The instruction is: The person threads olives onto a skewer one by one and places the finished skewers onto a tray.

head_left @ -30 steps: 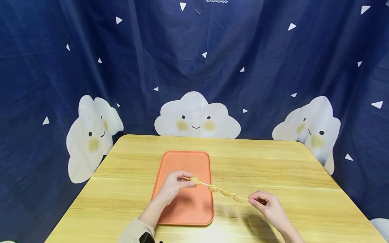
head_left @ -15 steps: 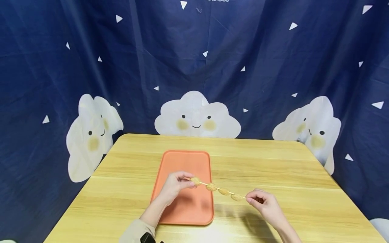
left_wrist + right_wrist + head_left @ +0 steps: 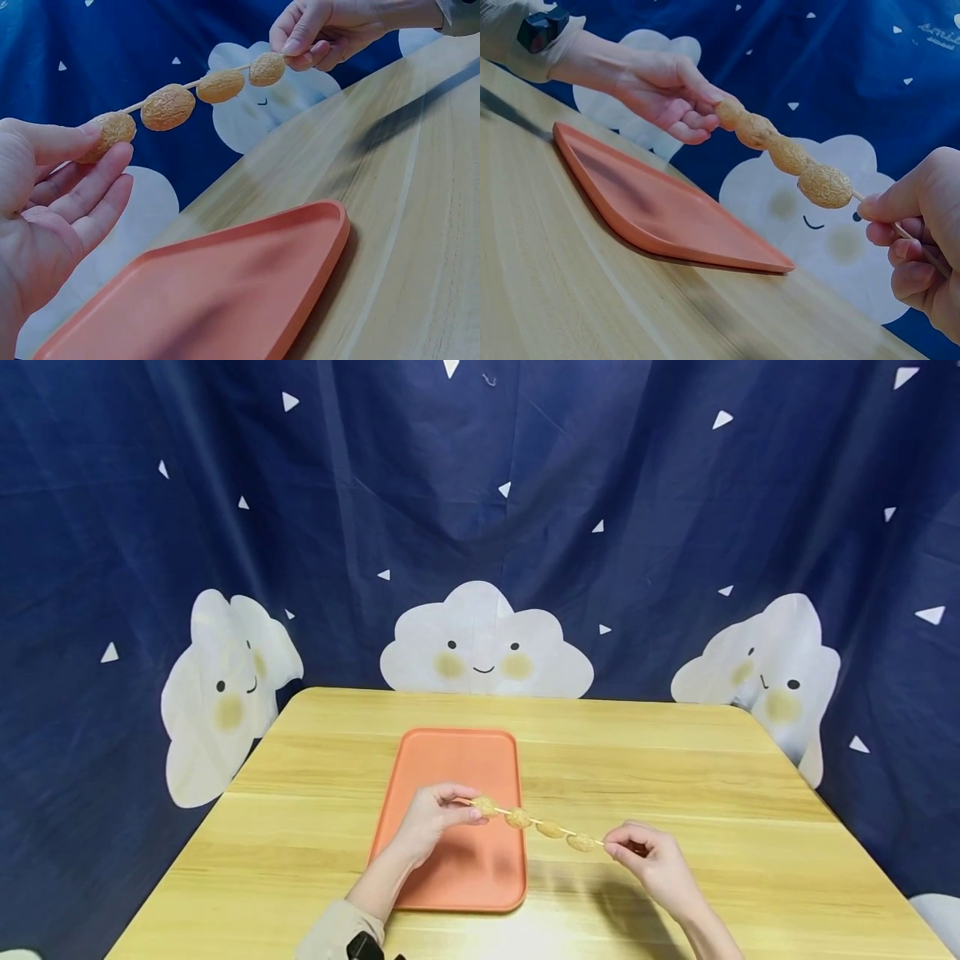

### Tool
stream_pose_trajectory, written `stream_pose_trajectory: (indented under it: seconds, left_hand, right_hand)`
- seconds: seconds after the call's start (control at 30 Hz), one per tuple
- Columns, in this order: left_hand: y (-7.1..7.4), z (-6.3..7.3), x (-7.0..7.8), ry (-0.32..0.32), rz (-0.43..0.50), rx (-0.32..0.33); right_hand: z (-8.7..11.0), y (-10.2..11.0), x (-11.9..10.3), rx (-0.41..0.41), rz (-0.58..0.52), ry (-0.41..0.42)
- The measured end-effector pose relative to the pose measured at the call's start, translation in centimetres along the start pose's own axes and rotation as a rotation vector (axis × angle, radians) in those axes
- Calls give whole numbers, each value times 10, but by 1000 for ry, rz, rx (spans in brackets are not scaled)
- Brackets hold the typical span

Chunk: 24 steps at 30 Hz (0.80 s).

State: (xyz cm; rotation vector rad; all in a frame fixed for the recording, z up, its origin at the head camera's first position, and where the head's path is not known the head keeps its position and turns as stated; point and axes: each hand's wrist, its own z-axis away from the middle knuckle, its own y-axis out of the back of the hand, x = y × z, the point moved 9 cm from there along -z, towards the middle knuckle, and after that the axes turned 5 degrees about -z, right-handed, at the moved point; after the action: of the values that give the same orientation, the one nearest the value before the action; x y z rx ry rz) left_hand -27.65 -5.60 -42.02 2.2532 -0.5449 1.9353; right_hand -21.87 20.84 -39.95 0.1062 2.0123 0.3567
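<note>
A thin wooden skewer [image 3: 859,196] slants above the table, carrying several golden-brown, wrinkled oval food pieces. My left hand [image 3: 429,818] pinches the leftmost piece [image 3: 114,135] between thumb and fingers, over the orange tray [image 3: 465,885]. The neighbouring piece [image 3: 168,107] sits a short gap away along the stick. Two more pieces follow, the last one [image 3: 825,186] being close to my right hand [image 3: 652,860]. That hand grips the skewer's bare end, which runs back between thumb and curled fingers in the right wrist view.
The tray lies flat on a light wooden table [image 3: 675,760], left of centre. Behind the table hangs a dark blue curtain [image 3: 480,527] with smiling clouds and white triangles. A dark wristband device [image 3: 541,30] is on the left sleeve.
My right hand has moved slightly left with the skewer. The gap between the leftmost piece and its neighbour has narrowed, while my left hand has stayed nearly in place.
</note>
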Motion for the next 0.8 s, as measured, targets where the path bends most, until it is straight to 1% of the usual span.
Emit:
stream_pose_trajectory:
  seconds: [0.2,0.33,0.47,0.53,0.63,0.8]
  left_hand:
    - [0,-1,-3,20,19,7]
    - [1,1,-4,19,31,13]
    - [1,3,-5,18,41,6]
    - [2,4,-6,21,36,6]
    - [5,6,-7,28,13,2]
    - [9,8,-9,41,-26,-16]
  right_hand:
    - [-1,-2,1,-13,-24,1]
    - [-2,-5,4,-23,-46,-10]
    - [-1,-7,6,-8,-39,-29]
    - [-1,-9,8,-23,-26,-47]
    - [1,-15,11,-69,-8,-75]
    - [5,-26,18,-206,-35,-137]
